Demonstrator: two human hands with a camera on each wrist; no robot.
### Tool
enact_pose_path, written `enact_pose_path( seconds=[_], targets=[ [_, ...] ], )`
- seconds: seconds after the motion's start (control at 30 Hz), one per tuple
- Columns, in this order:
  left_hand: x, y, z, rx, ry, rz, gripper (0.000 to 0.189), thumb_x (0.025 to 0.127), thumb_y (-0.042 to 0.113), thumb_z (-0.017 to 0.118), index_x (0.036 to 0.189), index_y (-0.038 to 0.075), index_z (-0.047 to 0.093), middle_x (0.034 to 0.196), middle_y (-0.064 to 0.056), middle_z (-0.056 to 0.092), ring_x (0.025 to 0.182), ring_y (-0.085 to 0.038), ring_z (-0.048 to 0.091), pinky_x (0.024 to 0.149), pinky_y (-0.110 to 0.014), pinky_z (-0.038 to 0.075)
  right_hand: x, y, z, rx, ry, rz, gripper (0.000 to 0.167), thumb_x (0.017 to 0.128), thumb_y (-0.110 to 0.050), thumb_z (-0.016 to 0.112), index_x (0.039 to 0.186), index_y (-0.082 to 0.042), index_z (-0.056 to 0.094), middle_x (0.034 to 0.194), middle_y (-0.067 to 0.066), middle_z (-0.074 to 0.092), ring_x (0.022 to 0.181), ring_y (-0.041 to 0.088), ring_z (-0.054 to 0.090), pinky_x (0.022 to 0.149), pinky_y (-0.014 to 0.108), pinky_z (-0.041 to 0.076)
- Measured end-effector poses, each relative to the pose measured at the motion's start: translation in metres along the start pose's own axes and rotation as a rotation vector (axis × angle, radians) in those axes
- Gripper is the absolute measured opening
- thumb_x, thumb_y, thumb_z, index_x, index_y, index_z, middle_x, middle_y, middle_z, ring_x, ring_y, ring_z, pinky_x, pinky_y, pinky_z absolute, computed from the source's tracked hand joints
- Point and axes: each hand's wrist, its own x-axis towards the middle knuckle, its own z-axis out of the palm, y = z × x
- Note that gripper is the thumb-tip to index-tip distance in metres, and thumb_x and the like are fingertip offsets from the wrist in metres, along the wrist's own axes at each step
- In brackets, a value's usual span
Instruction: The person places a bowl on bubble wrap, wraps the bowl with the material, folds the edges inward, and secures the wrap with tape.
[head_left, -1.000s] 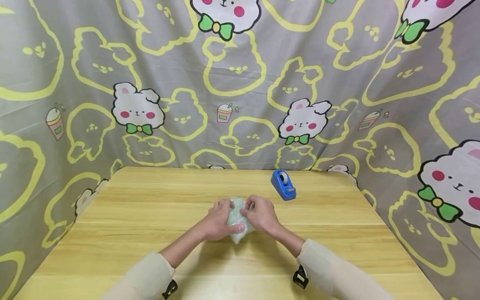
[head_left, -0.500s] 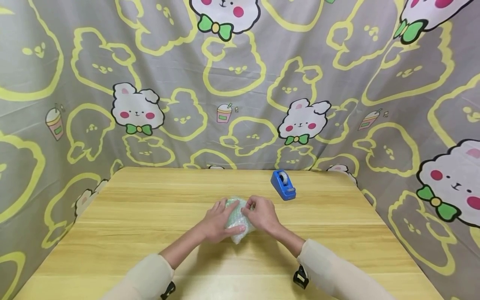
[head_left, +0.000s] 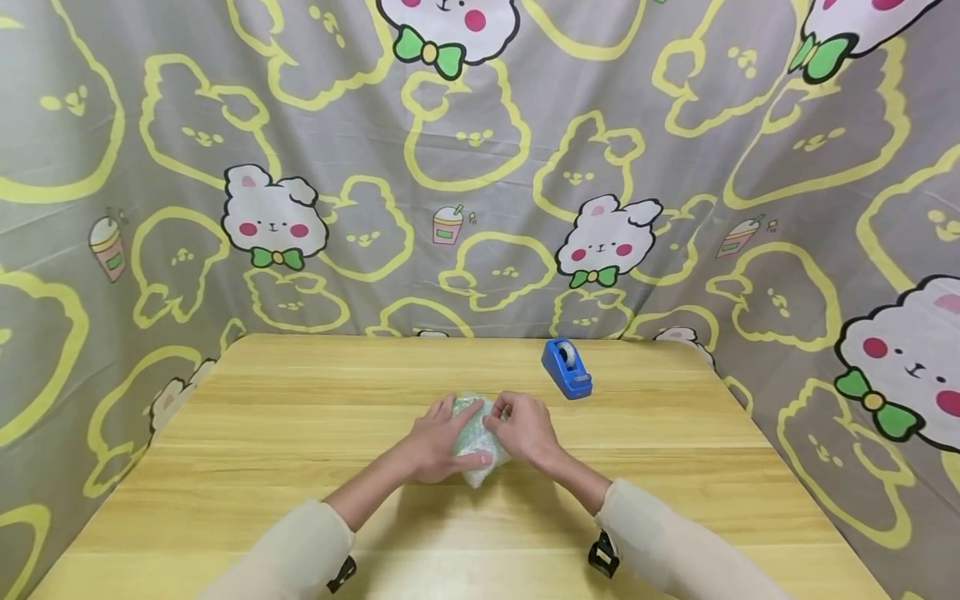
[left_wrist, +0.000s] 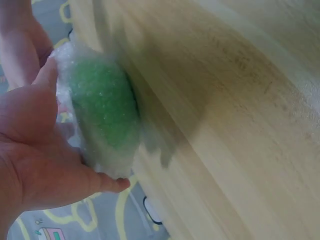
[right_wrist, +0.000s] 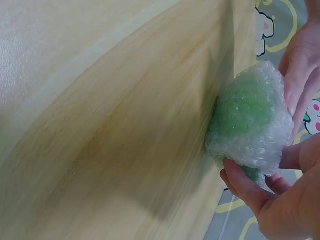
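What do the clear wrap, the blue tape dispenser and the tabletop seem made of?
Clear wrap: glossy, flexible plastic, judging by its bubbles and glints. Blue tape dispenser: probably hard, smooth plastic, given its even color and crisp edges. Tabletop: wood or wood-look laminate with a soft sheen; grain shows, but which is unclear.

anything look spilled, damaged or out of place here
Nothing stands out. The blue tape dispenser stands upright on the wood-grain table, no spill shows, and the bubble wrap around the green object has no obvious tear. The wrap blurs the object, so its own condition can't be told.
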Motion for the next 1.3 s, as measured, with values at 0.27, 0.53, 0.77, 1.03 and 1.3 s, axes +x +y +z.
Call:
enact_pose_path(
  seconds=[0.27,0.53,0.77,1.03,1.3],
  targets=[
    [0.0042,-0.0048,0.0071,0.008,0.019,0.019,0.09,0.095,0.055,0.064,0.162,0.011,0.024,0.163,-0.034,0.016,0.151,-0.051,0.019,0.119,-0.068,0.022,-0.0009,0.0017,-0.0015,0.004,0.0,-0.004,0.013,0.086,-0.014,0.078,0.079,-0.011,0.067,0.07,0.003,0.064,0.057,0.013,0.052,0.045,0.022,0.039],
    [0.0038,-0.0076,0.0072,-0.025,0.077,0.093,0.084,0.092,0.048,0.072,0.152,0.006,0.031,0.155,-0.032,0.033,0.14,-0.048,0.038,0.111,-0.066,0.036,0.0018,0.0063,0.0005,0.005,0.023,-0.016,0.014,0.085,-0.015,0.078,0.077,-0.012,0.068,0.07,0.002,0.066,0.061,0.014,0.052,0.05,0.025,0.039],
    [0.0046,-0.0077,0.0064,0.024,0.029,0.049,0.081,0.095,0.056,0.064,0.157,0.015,0.034,0.161,-0.036,0.021,0.149,-0.051,0.025,0.117,-0.066,0.029,0.0019,0.0063,0.0013,0.009,0.024,-0.016,0.013,0.085,-0.014,0.077,0.076,-0.011,0.068,0.066,0.001,0.064,0.057,0.012,0.05,0.047,0.024,0.038],
    [0.006,-0.0061,0.0011,0.035,-0.014,0.002,0.085,0.093,0.058,0.065,0.161,0.021,0.03,0.164,-0.032,0.018,0.148,-0.049,0.028,0.114,-0.065,0.035,0.0018,0.0058,0.0009,0.005,0.002,-0.016,0.012,0.086,-0.014,0.076,0.078,-0.011,0.068,0.065,0.001,0.062,0.054,0.011,0.048,0.044,0.022,0.035],
    [0.0094,-0.0075,-0.0009,0.01,-0.043,-0.017,0.09,0.091,0.059,0.067,0.162,0.024,0.026,0.166,-0.03,0.015,0.15,-0.048,0.025,0.114,-0.067,0.033,0.0019,0.0046,-0.0013,-0.003,-0.006,-0.005,0.012,0.087,-0.015,0.076,0.078,-0.012,0.068,0.068,0.002,0.064,0.056,0.012,0.051,0.045,0.022,0.038]
  ],
)
